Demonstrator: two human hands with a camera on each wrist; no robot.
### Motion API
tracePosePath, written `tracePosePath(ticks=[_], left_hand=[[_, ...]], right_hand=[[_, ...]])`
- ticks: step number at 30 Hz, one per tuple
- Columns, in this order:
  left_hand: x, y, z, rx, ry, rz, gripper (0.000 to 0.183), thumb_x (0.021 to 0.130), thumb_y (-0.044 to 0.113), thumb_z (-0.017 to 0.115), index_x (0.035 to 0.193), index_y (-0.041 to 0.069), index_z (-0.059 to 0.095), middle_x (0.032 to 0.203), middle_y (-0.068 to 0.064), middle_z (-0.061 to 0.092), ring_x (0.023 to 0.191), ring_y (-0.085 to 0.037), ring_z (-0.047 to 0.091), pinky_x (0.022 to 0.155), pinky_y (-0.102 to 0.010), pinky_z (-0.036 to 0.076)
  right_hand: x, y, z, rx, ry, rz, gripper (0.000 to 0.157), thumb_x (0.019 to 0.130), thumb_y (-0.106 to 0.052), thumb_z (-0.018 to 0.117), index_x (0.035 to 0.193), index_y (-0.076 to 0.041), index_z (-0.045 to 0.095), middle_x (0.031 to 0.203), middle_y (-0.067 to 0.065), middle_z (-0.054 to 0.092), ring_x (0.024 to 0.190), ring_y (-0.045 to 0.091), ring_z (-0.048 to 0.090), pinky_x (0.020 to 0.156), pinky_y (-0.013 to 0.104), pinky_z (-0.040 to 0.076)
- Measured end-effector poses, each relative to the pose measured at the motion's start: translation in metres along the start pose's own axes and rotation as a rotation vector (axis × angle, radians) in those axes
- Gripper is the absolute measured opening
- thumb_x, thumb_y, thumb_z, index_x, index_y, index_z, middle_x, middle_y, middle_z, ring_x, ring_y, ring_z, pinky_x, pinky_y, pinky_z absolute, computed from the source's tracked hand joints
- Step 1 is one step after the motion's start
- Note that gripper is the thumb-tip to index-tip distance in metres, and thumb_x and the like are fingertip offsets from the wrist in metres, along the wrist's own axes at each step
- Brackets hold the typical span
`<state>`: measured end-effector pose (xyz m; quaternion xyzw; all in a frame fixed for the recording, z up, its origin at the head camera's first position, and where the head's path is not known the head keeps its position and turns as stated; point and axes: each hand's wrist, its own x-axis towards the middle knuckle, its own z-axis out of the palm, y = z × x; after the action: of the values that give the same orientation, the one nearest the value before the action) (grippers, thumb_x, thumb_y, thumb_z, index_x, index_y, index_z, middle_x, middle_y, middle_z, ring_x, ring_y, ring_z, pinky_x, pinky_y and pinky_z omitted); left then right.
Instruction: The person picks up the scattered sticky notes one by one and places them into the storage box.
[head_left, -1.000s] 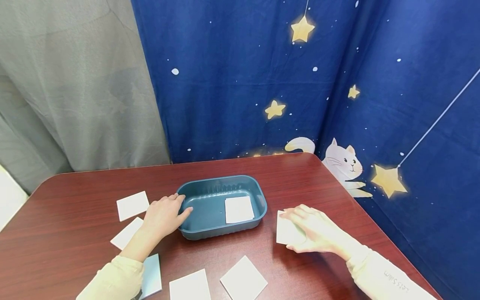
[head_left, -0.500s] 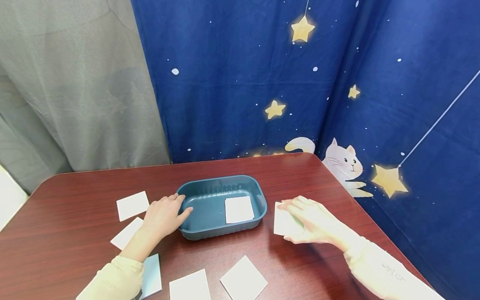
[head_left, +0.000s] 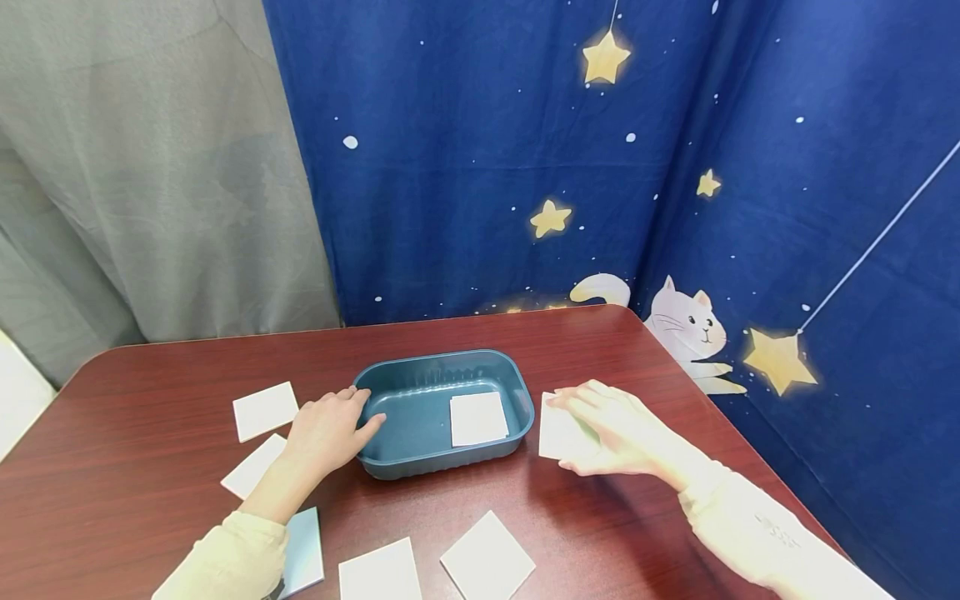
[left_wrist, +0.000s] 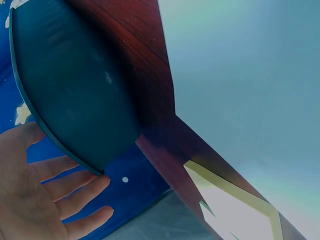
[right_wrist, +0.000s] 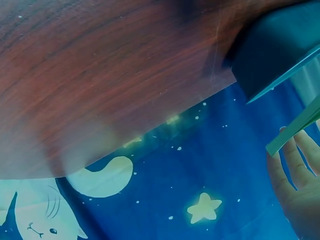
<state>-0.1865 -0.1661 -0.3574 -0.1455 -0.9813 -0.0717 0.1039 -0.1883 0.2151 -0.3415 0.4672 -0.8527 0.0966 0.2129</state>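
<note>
My left hand rests at the left end of a dark teal plastic basket, fingertips touching its rim. In the left wrist view its fingers look fairly straight against the basket wall. My right hand holds a thick white square card by its edges, just right of the basket and above the table. From the right wrist, the card's green side shows against the fingers. Inside the basket, at its right end, lie stacked white square cards.
Two white cards lie left of the basket on the brown table. A pale blue card sits beside the left forearm. Two more white cards lie at the front. Curtains hang behind.
My right hand has moved up and left with the white card, closer to the basket. The left hand, basket and other cards have stayed put.
</note>
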Motion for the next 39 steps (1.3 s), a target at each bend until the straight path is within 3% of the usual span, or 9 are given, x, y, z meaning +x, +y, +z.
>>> tracePosePath(ticks=[39], left_hand=[[0.000, -0.001, -0.001, -0.012, -0.006, -0.007, 0.049, 0.084, 0.034, 0.061, 0.114, -0.005, 0.059, 0.112, -0.025, 0.058, 0.097, -0.040, 0.057, 0.077, -0.055, 0.045]], right_hand=[[0.059, 0.003, 0.016, 0.039, -0.009, -0.012, 0.066, 0.068, -0.050, 0.070, 0.123, -0.016, 0.056, 0.118, -0.004, 0.056, 0.101, 0.012, 0.050, 0.081, 0.032, 0.045]])
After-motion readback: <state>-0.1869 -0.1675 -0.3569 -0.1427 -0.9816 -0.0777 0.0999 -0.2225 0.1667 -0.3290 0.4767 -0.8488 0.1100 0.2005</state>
